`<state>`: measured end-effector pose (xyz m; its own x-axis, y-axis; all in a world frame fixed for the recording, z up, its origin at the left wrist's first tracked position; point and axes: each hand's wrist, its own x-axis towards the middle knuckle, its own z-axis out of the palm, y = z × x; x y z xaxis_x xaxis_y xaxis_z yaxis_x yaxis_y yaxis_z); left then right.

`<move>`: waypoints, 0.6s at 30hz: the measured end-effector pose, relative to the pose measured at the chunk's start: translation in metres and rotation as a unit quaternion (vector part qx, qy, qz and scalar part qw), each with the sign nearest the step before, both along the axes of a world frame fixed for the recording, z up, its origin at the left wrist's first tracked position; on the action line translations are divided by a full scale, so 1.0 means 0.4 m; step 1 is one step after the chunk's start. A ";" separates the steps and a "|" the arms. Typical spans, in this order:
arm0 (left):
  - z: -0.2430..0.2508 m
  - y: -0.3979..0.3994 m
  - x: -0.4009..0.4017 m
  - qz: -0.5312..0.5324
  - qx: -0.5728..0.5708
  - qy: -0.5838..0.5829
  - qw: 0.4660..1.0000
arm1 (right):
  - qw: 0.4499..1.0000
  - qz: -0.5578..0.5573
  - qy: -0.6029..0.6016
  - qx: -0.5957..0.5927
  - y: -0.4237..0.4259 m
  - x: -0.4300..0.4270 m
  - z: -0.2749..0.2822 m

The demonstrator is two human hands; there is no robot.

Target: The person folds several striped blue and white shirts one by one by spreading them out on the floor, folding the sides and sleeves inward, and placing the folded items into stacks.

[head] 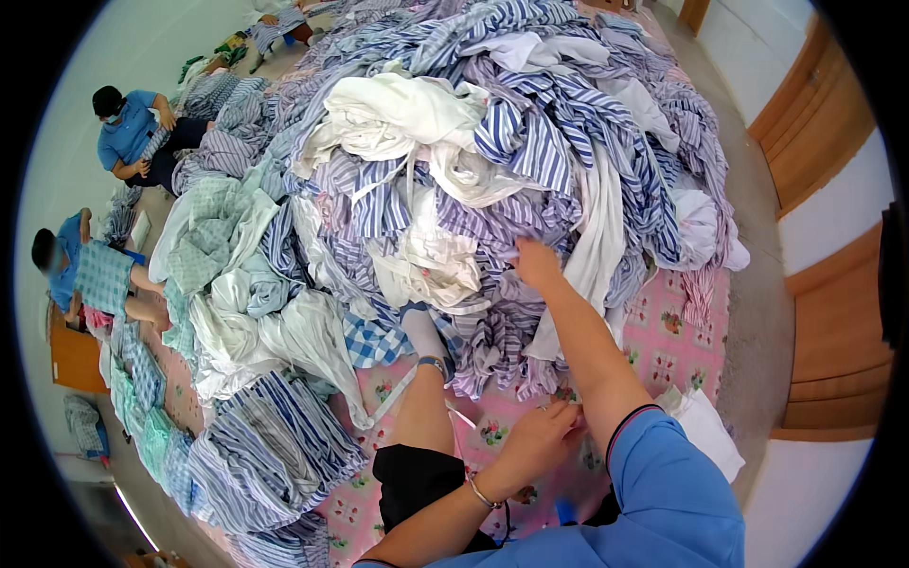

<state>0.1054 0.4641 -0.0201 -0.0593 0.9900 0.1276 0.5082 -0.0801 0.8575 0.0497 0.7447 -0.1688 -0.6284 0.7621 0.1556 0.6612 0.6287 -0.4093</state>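
Observation:
A large heap of striped and white garments (511, 149) fills the middle of the view. My right hand (537, 264) reaches to its near side, with the fingertips at purple-striped cloth (490, 224); whether they grip it I cannot tell. My left hand (543, 433), with a ring and a bracelet at the wrist, is held low over the pink patterned floor sheet (497, 429); its fingers are bent and partly hidden, and I see no cloth in it. A stack of folded striped cloth (277, 451) lies at the lower left.
My outstretched leg (422, 397) meets the heap's near edge. White cloth (699, 429) lies at the right. Two people in blue shirts (135, 135) sit at the left, handling cloth; another person (277, 25) is farther back. Wooden doors (831, 348) line the right wall.

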 end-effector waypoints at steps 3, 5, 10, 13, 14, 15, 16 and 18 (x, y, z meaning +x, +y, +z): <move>0.007 -0.004 -0.021 0.016 -0.018 -0.019 1.000 | 0.989 0.108 -0.093 -0.038 -0.045 0.029 -0.009; 0.003 -0.009 -0.056 0.089 -0.016 -0.006 0.996 | 0.989 0.084 0.024 -0.116 -0.165 0.073 0.051; -0.050 -0.002 -0.177 0.361 -0.033 -0.274 0.891 | 0.899 0.082 0.178 -0.393 -0.452 0.257 0.372; 0.013 0.023 -0.200 0.362 -0.055 -0.597 0.714 | 0.873 0.374 0.034 -0.311 -0.668 0.436 0.423; 0.010 0.015 -0.221 0.361 -0.050 -0.597 0.714 | 0.837 0.414 -0.105 -0.342 -0.762 0.490 0.468; -0.004 0.006 -0.240 0.290 -0.094 -0.630 0.714 | 0.763 0.456 -0.012 -0.458 -0.857 0.577 0.460; -0.016 -0.001 -0.237 0.216 -0.142 -0.660 0.706 | 0.746 0.389 0.058 -0.537 -0.938 0.664 0.423; -0.013 -0.018 -0.191 0.272 -0.133 -0.542 0.784 | 0.714 0.316 0.121 -0.613 -0.969 0.753 0.453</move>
<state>0.0289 0.4570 -0.0254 -0.4129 0.7641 -0.4957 -0.6334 0.1501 0.7591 0.3507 0.3571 0.0123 -0.9751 -0.0047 -0.2217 0.2196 -0.1581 -0.9627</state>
